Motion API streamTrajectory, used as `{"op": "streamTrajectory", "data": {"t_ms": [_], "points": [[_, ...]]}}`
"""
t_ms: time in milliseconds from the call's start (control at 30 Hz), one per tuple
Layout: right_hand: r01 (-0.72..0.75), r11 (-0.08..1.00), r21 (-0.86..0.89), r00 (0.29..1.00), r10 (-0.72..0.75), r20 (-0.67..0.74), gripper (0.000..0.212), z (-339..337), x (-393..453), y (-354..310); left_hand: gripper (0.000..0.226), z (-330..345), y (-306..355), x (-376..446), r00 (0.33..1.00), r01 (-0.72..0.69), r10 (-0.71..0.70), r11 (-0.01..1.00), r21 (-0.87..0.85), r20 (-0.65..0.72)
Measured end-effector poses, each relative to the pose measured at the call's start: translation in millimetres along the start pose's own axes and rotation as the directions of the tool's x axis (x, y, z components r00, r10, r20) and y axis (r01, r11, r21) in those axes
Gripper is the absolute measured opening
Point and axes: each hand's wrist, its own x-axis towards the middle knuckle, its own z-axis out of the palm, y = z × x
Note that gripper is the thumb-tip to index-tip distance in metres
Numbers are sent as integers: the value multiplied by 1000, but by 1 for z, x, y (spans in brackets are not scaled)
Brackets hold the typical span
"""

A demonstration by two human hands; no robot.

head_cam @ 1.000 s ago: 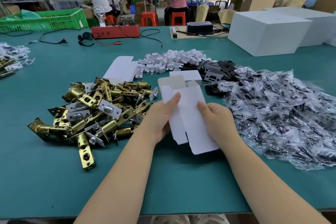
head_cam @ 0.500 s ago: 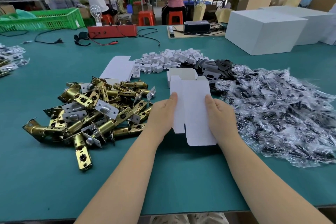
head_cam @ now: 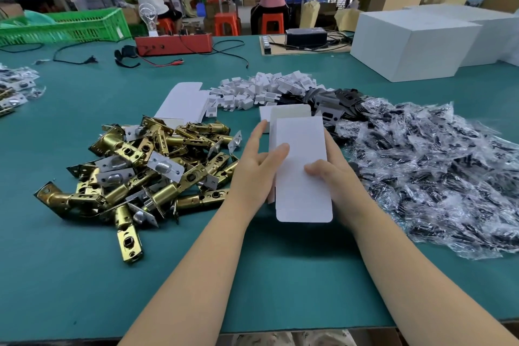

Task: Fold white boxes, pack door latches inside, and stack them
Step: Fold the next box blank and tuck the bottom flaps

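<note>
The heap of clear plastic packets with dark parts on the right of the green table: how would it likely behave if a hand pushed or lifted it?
The heap of clear plastic packets would probably slide and spread rather than move together, since they lie loose and overlapping. The glossy crinkled film looks slippery and floppy, so one grab would likely catch only a few.

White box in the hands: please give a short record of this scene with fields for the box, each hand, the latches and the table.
box: white box, partly folded, far end open, near flap unfolded
left hand: left hand holds the box's left side, thumb on top
right hand: right hand grips the right side
latches: pile of brass door latches, left of the hands
bags: heap of clear bags, right
table: green table
</note>
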Motion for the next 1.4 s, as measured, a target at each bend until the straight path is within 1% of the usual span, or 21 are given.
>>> {"op": "streamTrajectory", "data": {"t_ms": [67,133,233,333,400,467,533,667,767,800,900,967,1033,1067,1100,1167,1200,1233,1267,1300,1400], "points": [[14,999,-34,1000,-14,-1,72,-1,0,2,60,0,1,-1,1000,16,-16,1000,-20,12],[15,1000,-25,999,-16,-48,66,-1,1,3,63,0,4,1,998,60,-58,995,-82,25],[-8,1000,30,991,12,-131,69,0,2,4,56,0,8,-1,990,119,-104,980,-160,94],[-30,999,-9,993,29,-118,75,-1,2,5,53,2,8,-2,985,106,-76,976,-190,157],[-44,999,-31,994,41,-104,78,-1,2,5,54,2,8,-2,986,99,-70,975,-198,149],[-61,998,-22,993,58,-99,79,-1,2,6,52,1,8,-1,991,101,-83,979,-180,103],[-71,998,0,994,70,-86,81,0,2,5,47,0,7,0,994,97,-89,986,-138,64],[-62,998,19,996,63,-71,81,2,0,3,36,-1,4,2,998,49,-46,996,-70,52],[-65,998,-9,996,65,-63,75,2,-2,1,12,-2,0,3,1000,-9,10,999,-45,28],[-70,997,-14,996,69,-58,73,3,-3,1,9,-2,-1,3,1000,-16,17,999,-50,16],[-85,996,-28,995,83,-60,60,2,-3,3,21,0,1,0,998,-47,45,998,-31,-51],[-110,993,-48,993,108,-46,49,1,-4,3,31,0,0,1,995,-41,38,999,-29,-97],[-146,987,-63,989,146,1,43,1,-4,3,43,-3,1,1,988,2,-11,998,-57,-155],[-161,985,-61,986,163,27,41,1,-5,3,44,-5,0,3,985,42,-57,995,-92,-164],[-173,984,-53,984,175,45,39,1,-5,3,38,-7,2,3,982,73,-98,985,-156,-163],[-190,982,-8,980,191,62,36,1,-4,3,7,-8,6,3,982,111,-152,946,-305,-114],[-199,980,24,978,197,69,36,0,-4,3,25,-9,5,5,979,136,-180,930,-342,-99],[-210,976,56,976,205,77,36,-1,-4,3,37,-9,6,4,976,164,-204,916,-365,-74],[-222,972,80,973,215,88,37,-1,-3,2,39,-10,5,6,978,172,-204,918,-356,-53],[-235,968,89,969,227,96,37,-2,-3,2,35,-10,7,5,979,183,-202,921,-343,-19],[-256,965,65,965,251,79,37,-2,-1,2,35,-11,6,4,986,168,-159,933,-317,54]]}}
